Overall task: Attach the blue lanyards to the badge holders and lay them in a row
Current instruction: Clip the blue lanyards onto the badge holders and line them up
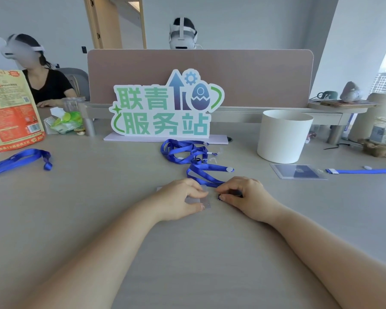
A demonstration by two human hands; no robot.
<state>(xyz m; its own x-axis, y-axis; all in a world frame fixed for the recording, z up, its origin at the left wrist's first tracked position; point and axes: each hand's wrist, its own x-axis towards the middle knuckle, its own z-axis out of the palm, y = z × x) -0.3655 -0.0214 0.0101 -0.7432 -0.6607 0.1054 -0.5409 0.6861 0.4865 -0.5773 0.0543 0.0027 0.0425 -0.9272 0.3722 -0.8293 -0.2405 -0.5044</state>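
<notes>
At the centre of the counter (87, 208), the left grip (181, 198) pinches a clear badge holder (197, 201) near its right edge, with the holder lying flat. The right grip (243, 195) is closed on the end of a blue lanyard (206, 175), fingertips just beside the holder; the clip itself is hidden under the fingers. The strap trails back toward a tangled pile of spare lanyards (183, 152). One finished badge (299, 171) lies to the right, near a white pot (283, 134). Another lanyard (20, 159) lies well apart at left.

Assessment: attachment is in hand, not confirmed made. Recommended: pin the holder flat, bring the clip square to the slot, check that it has closed through before release, and draw the strap clear of the pile so no spare drags along.
</notes>
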